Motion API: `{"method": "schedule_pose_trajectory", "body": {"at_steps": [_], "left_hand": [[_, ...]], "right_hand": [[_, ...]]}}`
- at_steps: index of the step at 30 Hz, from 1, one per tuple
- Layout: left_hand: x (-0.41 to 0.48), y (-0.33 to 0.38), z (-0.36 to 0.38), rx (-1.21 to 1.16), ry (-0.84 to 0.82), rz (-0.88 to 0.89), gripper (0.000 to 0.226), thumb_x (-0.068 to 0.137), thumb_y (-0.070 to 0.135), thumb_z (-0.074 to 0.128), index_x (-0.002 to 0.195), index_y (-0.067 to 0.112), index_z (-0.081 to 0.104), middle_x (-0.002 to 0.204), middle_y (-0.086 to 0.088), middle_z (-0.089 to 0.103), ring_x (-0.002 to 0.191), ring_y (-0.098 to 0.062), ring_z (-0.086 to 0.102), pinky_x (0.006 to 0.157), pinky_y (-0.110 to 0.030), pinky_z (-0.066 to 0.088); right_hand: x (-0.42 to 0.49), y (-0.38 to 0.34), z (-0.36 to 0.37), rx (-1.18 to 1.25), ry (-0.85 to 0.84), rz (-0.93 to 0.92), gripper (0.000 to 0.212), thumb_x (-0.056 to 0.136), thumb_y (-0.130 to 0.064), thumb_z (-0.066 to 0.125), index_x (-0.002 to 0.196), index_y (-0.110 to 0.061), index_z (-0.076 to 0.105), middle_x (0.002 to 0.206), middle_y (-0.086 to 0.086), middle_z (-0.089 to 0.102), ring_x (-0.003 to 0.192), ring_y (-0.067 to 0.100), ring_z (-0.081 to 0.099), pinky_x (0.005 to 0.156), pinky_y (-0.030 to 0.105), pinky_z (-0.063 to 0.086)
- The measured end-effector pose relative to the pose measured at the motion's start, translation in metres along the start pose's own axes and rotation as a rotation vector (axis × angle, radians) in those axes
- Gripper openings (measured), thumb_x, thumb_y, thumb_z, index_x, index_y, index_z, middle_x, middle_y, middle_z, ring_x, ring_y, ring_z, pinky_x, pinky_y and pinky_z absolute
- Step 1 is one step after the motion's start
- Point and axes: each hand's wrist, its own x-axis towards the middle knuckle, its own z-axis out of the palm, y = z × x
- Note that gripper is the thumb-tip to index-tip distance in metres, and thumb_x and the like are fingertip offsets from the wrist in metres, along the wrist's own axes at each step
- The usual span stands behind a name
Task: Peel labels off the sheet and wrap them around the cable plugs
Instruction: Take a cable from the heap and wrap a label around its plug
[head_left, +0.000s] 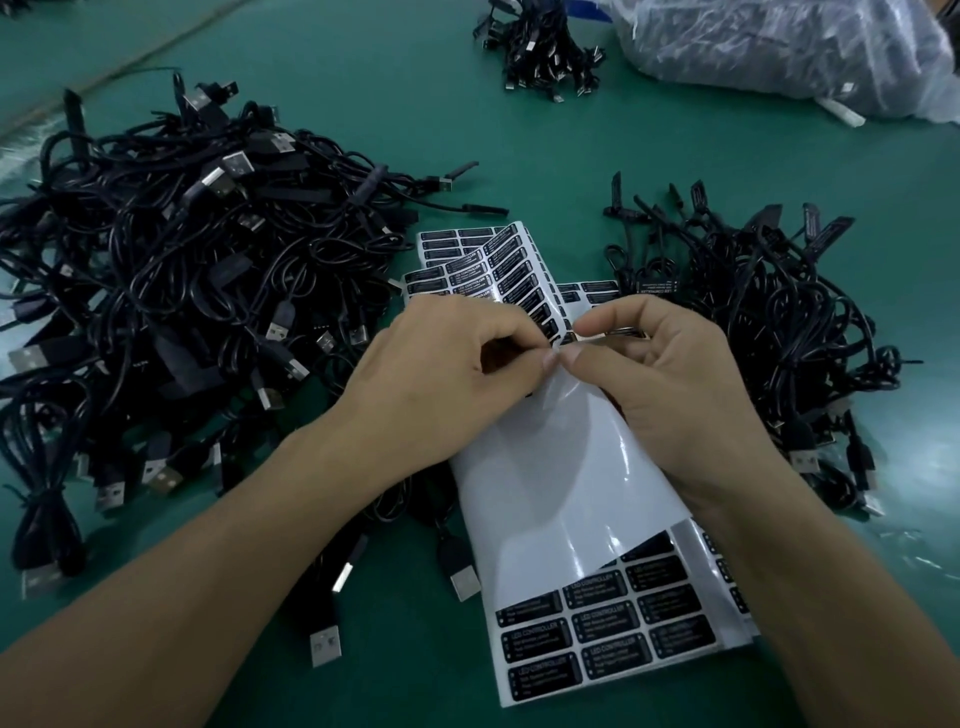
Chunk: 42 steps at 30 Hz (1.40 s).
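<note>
Hands: left hand and right hand close together, thumb tips almost touching, each pinching the label sheet.
Sheet: under and between both hands, bent over at the fingertips; bare glossy backing beneath the wrists.
Label: fingertips hide whether a corner is lifted.
Handling: probably light, thin and limp; slick backing; the adhesive likely sticks to itself if folded.
Hold: best taken by one corner, with the sheet kept bent.
Plugs: loose cable pile left of the left hand; tagged pile right of the right hand.

Cable heaps flank the label sheets; green table beyond lies open.
</note>
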Motion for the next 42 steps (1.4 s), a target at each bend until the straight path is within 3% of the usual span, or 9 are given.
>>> {"method": "schedule_pose_trajectory", "body": {"at_steps": [8,13,20,27,30,34,36,38,42], "left_hand": [[0.001,-0.001,0.0,0.001,0.007,-0.02,0.02,0.085,0.045,0.058,0.084,0.035,0.075,0.074,0.011,0.071,0.071,-0.017,0.067,0.069,-0.046,0.057],[0.0,0.0,-0.002,-0.055,-0.008,0.007,0.022,0.084,0.052,0.065,0.084,0.034,0.077,0.076,0.015,0.073,0.073,-0.009,0.069,0.068,-0.043,0.058],[0.001,-0.002,-0.002,-0.092,-0.023,0.024,0.013,0.088,0.041,0.074,0.083,0.029,0.076,0.074,0.009,0.072,0.071,-0.016,0.067,0.067,-0.047,0.056],[0.004,-0.001,-0.004,-0.228,-0.029,0.012,0.01,0.09,0.019,0.075,0.081,0.015,0.076,0.075,-0.005,0.073,0.073,-0.031,0.065,0.066,-0.044,0.052],[0.004,-0.002,-0.002,-0.203,-0.029,0.007,0.011,0.091,0.017,0.073,0.081,0.019,0.076,0.075,0.002,0.074,0.073,-0.024,0.067,0.067,-0.039,0.053],[0.004,-0.004,0.0,-0.127,0.022,-0.014,0.017,0.091,0.019,0.07,0.077,0.026,0.074,0.072,0.015,0.071,0.065,-0.009,0.063,0.061,-0.027,0.051],[0.004,-0.004,0.0,-0.132,0.079,-0.037,0.02,0.091,0.016,0.069,0.073,0.025,0.073,0.065,0.019,0.067,0.055,-0.002,0.056,0.053,-0.014,0.043],[0.005,-0.004,-0.001,-0.135,0.154,-0.063,0.021,0.091,0.014,0.068,0.071,0.024,0.071,0.058,0.023,0.062,0.05,-0.002,0.054,0.05,-0.011,0.04],[0.005,-0.003,-0.002,-0.135,0.246,-0.081,0.019,0.091,0.017,0.068,0.073,0.021,0.071,0.063,0.014,0.067,0.057,-0.015,0.066,0.056,-0.021,0.052]], "right_hand": [[-0.001,-0.002,0.002,0.016,0.013,-0.018,0.02,0.083,0.0,0.073,0.081,-0.018,0.065,0.08,0.017,0.074,0.065,0.021,0.064,0.065,0.036,0.051],[-0.001,-0.002,0.001,0.049,0.006,-0.021,0.025,0.085,0.003,0.07,0.075,-0.019,0.063,0.074,0.014,0.072,0.062,0.02,0.061,0.058,0.031,0.049],[0.002,0.002,0.001,0.014,-0.03,-0.06,0.024,0.086,0.003,0.07,0.074,-0.017,0.064,0.076,0.008,0.07,0.069,0.013,0.063,0.066,0.024,0.049],[-0.001,0.0,0.0,0.064,-0.046,-0.059,0.021,0.088,0.003,0.068,0.079,-0.016,0.066,0.079,0.009,0.075,0.067,0.013,0.065,0.06,0.021,0.052],[-0.001,0.0,0.001,0.053,-0.023,-0.068,0.019,0.088,0.001,0.069,0.081,-0.016,0.066,0.075,0.007,0.074,0.061,0.012,0.062,0.056,0.022,0.05],[0.0,0.004,0.0,-0.161,0.081,-0.137,0.02,0.086,-0.005,0.07,0.081,-0.024,0.065,0.068,-0.001,0.072,0.054,0.009,0.053,0.051,0.024,0.044],[-0.002,0.005,-0.003,-0.331,0.155,-0.211,0.02,0.083,-0.008,0.068,0.082,-0.027,0.063,0.065,-0.01,0.068,0.047,0.002,0.047,0.047,0.016,0.04],[-0.004,0.005,-0.005,-0.492,0.197,-0.245,0.017,0.081,-0.014,0.067,0.084,-0.03,0.06,0.069,-0.013,0.067,0.053,0.003,0.054,0.046,0.01,0.039],[-0.009,0.007,-0.008,-0.803,0.105,-0.154,0.011,0.086,-0.022,0.063,0.093,-0.027,0.056,0.074,-0.005,0.061,0.074,0.017,0.06,0.064,0.034,0.051]]}}
